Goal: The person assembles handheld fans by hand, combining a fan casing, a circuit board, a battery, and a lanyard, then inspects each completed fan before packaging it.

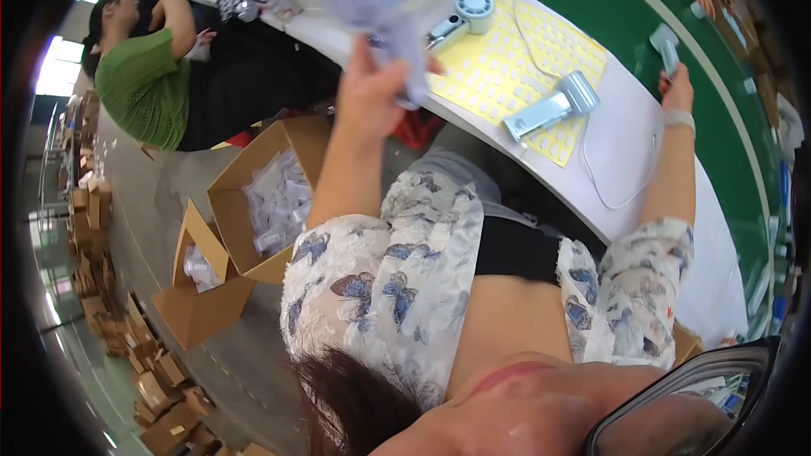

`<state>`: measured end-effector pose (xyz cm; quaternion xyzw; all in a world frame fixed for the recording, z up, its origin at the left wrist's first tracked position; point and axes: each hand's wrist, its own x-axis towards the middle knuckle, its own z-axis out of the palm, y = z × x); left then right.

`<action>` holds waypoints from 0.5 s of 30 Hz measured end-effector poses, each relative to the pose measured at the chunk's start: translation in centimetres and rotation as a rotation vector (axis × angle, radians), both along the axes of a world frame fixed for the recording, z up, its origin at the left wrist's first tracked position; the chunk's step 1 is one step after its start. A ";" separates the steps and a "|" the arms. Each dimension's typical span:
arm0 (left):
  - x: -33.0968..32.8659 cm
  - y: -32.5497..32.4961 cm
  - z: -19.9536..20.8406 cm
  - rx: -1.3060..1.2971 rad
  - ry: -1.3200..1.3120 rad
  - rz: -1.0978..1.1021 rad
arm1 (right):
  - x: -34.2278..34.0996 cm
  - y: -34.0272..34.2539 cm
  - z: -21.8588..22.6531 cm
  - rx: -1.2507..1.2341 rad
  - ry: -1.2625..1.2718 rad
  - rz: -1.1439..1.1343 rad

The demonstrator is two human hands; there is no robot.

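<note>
A light-blue plastic tubular handheld device (553, 110) lies on the flat yellow paper sheet (481, 67), atop the white desk (623, 139); an open brown cardboard box (226, 221) stands left.

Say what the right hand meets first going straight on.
Past the light-blue fan it holds, the right hand would probably meet the green surface; depth is unclear, so it might pass above.

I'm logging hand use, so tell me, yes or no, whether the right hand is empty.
No, the right hand grips a pale blue handheld device by its lower end.
</note>
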<state>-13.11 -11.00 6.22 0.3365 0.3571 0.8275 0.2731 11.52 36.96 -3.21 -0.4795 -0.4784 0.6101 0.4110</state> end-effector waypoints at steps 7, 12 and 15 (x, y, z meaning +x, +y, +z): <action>-8.9 -9.8 0.1 -0.262 0.155 0.784 | 5.7 -8.8 5.9 0.041 0.110 0.293; -11.2 -9.9 -1.5 -0.465 0.375 1.104 | 7.7 -13.6 5.4 0.251 -0.050 0.320; -10.4 -8.8 -1.3 -0.575 0.616 1.232 | 9.2 -14.2 3.2 0.216 -0.074 0.330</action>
